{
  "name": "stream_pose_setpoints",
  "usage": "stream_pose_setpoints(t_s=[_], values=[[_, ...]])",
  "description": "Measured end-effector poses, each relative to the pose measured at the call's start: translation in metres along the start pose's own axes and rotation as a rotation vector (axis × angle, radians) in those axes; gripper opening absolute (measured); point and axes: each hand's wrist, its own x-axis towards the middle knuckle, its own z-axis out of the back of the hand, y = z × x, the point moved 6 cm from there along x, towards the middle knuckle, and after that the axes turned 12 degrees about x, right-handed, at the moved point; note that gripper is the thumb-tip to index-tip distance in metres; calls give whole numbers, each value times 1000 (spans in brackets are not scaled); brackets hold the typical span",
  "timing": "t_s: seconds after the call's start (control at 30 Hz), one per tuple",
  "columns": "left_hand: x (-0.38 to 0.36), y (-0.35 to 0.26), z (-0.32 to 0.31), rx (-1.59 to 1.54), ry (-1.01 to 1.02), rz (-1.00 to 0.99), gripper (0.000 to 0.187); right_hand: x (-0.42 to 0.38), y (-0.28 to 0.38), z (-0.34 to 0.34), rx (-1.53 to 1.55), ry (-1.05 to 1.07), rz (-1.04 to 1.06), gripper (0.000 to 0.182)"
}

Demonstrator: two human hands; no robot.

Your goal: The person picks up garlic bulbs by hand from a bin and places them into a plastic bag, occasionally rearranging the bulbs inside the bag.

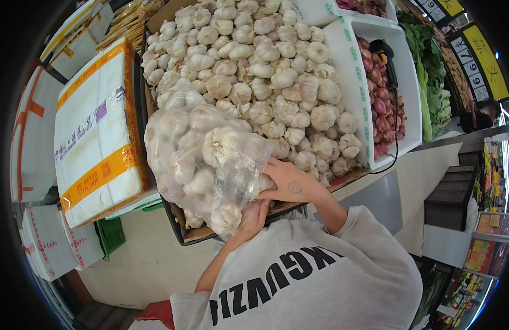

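The right hand (293, 186) is curled round the side of a clear plastic bag (197, 140), thumb and fingers gripping at a bulb inside, while the left hand (251, 223) is tucked in close below, its fingertips up by the bag's near side; whether those fingers pinch the plastic, I can't tell. And the bag itself, stuffed with garlic, sits on the near left part of the big garlic heap (263, 49), bulging right up to the rim of the crate (195, 241). That's the danger spot! Both hands are on one side, nothing in view props the far left, so a hard push from the right could roll the load towards the foam box (95, 132) with its orange tape. One fat bulb (226, 220) hangs low at the front edge; if the weight tips that way, bag and all could slump over onto the floor (161, 269). Thin film too, stretched tight over lumpy bulbs, and a sharp tug or a dry stalk could split it. I can't make out the mouth of the bag, so if it gapes, any tilt might spill bulbs. And loose ones underneath make a wobbly seat, ready to shift the moment the pressure goes uneven
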Motion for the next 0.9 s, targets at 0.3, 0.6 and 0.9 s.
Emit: stream_pose_setpoints(t_s=[0.3, 0.6, 0.9], values=[[3, -12, 14, -29, -151, -70, 20, -1, -32, 128, 499, -752, -54, 39], [3, -12, 13, -30, -156, -102, 19, 24, -38, 179, 89, -1041, 115, 22], [0, -10, 10, -71, -122, -44, 23, 18, 11, 30, 372, 282, 37, 10]])
